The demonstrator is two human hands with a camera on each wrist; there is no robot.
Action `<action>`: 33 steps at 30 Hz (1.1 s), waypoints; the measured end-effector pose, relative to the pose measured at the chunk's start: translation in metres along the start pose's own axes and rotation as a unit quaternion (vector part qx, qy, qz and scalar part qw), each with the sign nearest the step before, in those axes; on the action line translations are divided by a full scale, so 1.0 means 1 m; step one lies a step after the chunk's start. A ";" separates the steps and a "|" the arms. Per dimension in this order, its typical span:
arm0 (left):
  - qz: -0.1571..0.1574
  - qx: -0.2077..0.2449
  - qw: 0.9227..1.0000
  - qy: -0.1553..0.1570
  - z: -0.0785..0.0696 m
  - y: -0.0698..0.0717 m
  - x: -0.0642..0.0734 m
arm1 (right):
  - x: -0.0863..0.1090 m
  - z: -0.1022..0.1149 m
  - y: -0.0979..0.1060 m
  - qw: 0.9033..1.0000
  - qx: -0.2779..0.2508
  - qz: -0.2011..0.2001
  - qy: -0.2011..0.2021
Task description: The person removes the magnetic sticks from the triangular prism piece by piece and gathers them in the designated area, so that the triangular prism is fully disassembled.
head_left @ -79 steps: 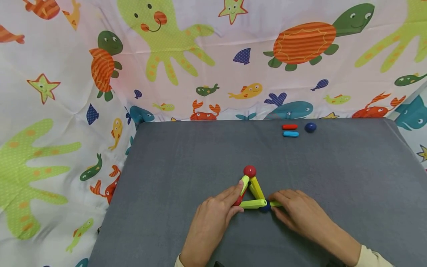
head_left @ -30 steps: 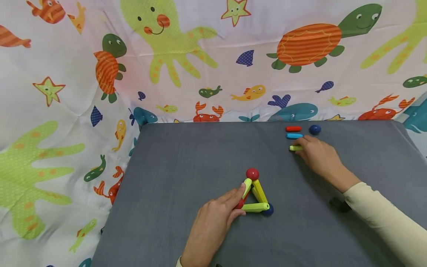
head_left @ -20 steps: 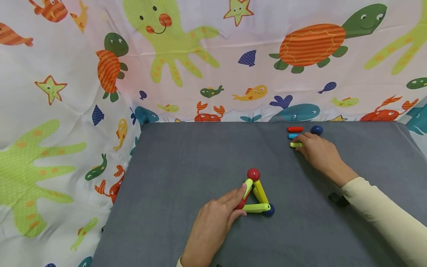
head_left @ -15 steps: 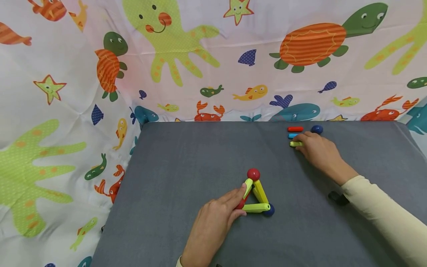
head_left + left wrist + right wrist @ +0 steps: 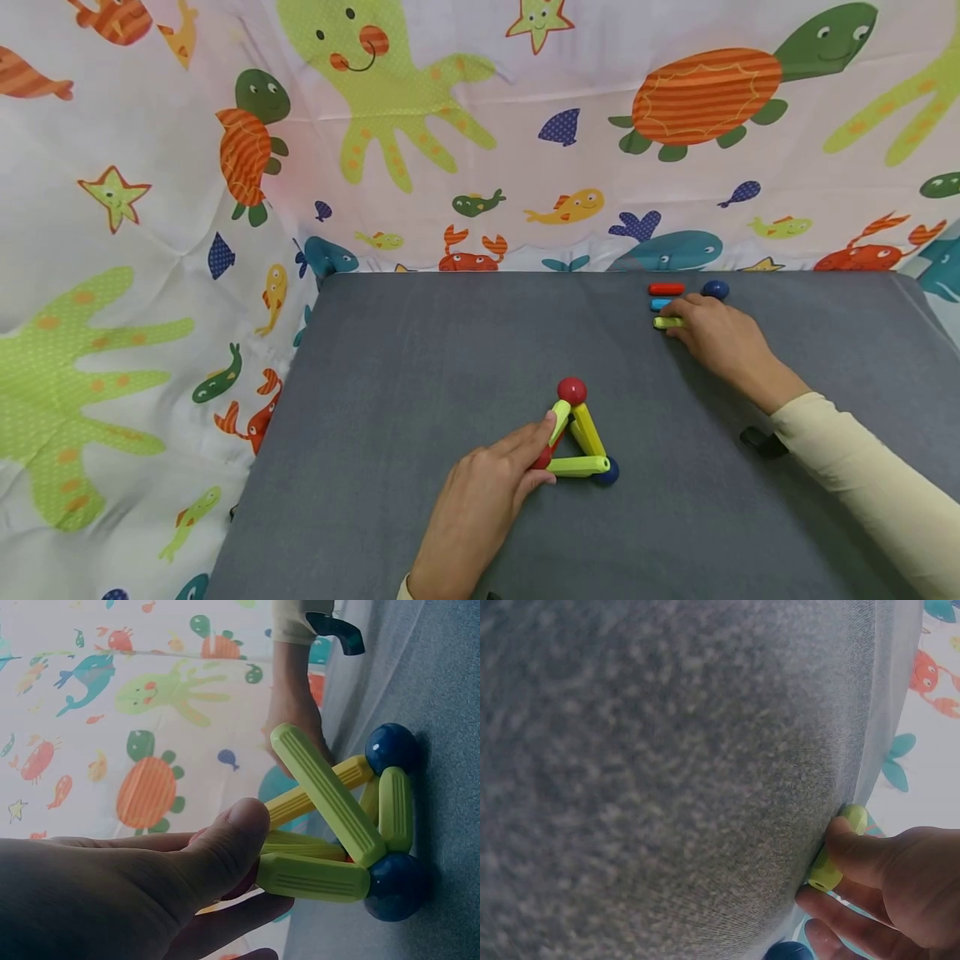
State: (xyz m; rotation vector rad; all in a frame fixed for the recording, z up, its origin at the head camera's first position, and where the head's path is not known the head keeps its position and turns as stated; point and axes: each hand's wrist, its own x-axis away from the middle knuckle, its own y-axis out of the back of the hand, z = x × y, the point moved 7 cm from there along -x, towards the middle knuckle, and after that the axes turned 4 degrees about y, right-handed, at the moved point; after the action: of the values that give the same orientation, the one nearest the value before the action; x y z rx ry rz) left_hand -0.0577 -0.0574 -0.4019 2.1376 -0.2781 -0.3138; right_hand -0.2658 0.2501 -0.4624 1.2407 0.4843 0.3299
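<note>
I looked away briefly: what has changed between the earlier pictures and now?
The right hand moved away from the stick-and-ball frame, forward and to the right, carrying a green stick to the back of the table; it still holds that stick, beside the light blue stick.
The left hand still holds the frame; the red stick, light blue stick and loose blue ball stayed put.

Grey cloth (image 5: pixel 652 765) fills the left and middle of the frame; at lower right the right hand (image 5: pixel 900 889) pinches a green stick (image 5: pixel 826 873) against it; a blue ball (image 5: pixel 789 952) shows at the bottom edge; a white curtain (image 5: pixel 930 780) with a printed crab (image 5: pixel 925 671) runs down the upper right.
</note>
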 end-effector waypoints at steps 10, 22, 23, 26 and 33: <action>0.004 0.005 1.000 0.003 -0.001 0.000 0.000 | 0.003 0.002 0.004 1.000 -0.007 0.008 -0.004; -0.014 -0.005 1.000 -0.012 -0.002 0.000 0.001 | 0.027 0.043 0.044 1.000 0.005 -0.026 0.007; -0.015 -0.006 1.000 -0.012 -0.002 0.000 0.001 | 0.030 0.053 0.048 0.999 0.003 -0.031 0.020; -0.019 -0.008 1.000 -0.014 -0.002 0.000 0.001 | 0.038 0.087 0.056 0.997 0.001 -0.042 0.059; -0.018 -0.007 1.000 -0.014 -0.003 0.000 0.000 | 0.062 0.159 0.061 0.988 -0.048 -0.056 0.138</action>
State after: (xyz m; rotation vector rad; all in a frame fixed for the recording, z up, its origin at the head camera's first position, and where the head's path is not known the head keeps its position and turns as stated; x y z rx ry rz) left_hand -0.0571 -0.0550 -0.4004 2.1283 -0.2542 -0.3652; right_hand -0.1288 0.1683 -0.3765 1.0738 0.7643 0.4280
